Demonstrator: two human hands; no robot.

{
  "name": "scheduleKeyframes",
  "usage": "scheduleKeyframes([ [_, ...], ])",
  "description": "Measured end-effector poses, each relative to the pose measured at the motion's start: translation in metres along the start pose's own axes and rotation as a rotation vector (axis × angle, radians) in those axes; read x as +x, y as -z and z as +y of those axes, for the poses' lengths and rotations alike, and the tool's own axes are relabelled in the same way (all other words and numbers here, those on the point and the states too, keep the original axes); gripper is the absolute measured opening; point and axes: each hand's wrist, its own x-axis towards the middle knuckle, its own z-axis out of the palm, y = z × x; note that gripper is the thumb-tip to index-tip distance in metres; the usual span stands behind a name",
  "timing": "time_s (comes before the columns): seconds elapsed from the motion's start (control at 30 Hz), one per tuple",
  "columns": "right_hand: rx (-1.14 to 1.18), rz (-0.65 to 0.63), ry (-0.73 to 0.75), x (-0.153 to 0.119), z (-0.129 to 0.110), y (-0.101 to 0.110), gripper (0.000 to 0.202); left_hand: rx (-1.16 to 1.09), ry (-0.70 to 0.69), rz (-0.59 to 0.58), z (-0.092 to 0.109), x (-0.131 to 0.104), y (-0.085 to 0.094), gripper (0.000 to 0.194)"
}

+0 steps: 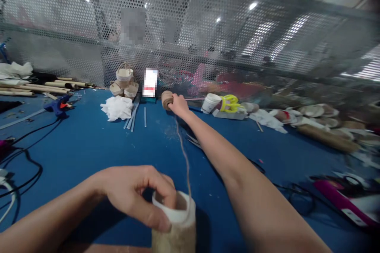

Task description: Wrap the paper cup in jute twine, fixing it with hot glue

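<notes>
My left hand [136, 191] grips the rim of an upright cylinder [175, 237] at the bottom middle. Its fingers reach inside and the thumb presses on the outside. White shows around the cylinder's top, with a rough beige covering below. At the back of the table, my right hand [179, 106] is closed on a roll of brown twine [166, 98]. A loose strand of twine [185, 162] runs from the roll to the cylinder's rim. Scissors [194, 141] lie partly hidden under my right forearm.
On the blue table [97, 146], a blue glue gun [57, 105] lies left. Small baskets [124, 81], white cloth [116, 108] and glue sticks [134, 114] stand or lie at the back. Rightward are a white cup [211, 102], yellow-handled scissors [231, 104] and a magenta-and-white object [347, 205]. Perforated metal panels rise behind.
</notes>
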Motion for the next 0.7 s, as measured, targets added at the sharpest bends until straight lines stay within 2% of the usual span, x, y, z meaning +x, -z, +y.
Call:
scheduleKeyframes([
  [0.07, 0.003, -0.019, 0.029, 0.000, 0.001, -0.002, 0.033, -0.049, 0.010, -0.064, -0.002, 0.002, -0.004, 0.017],
  [0.13, 0.009, -0.056, 0.074, -0.002, 0.000, -0.004, 0.032, -0.073, 0.057, 0.011, -0.005, 0.005, -0.004, 0.017],
  [0.23, 0.016, -0.096, 0.117, -0.010, 0.003, 0.002, 0.032, -0.147, 0.100, 0.290, -0.012, 0.009, 0.002, 0.021],
  [0.33, 0.000, -0.117, 0.074, -0.025, 0.021, 0.023, 0.031, -0.216, 0.084, 0.606, -0.022, 0.013, 0.007, 0.026],
  [0.37, -0.012, -0.136, 0.043, -0.033, 0.030, 0.031, 0.030, -0.220, 0.082, 0.689, -0.026, 0.014, 0.009, 0.026],
  [0.43, -0.040, -0.204, -0.023, -0.051, 0.050, 0.045, 0.028, -0.193, 0.096, 0.769, -0.032, 0.015, 0.010, 0.025],
  [0.53, -0.071, -0.326, -0.133, -0.082, 0.078, 0.053, 0.027, -0.126, 0.124, 0.799, -0.037, 0.016, 0.010, 0.025],
  [0.7, -0.020, -0.448, -0.285, -0.110, 0.097, 0.037, 0.029, -0.047, 0.162, 0.734, -0.044, 0.017, 0.007, 0.026],
])
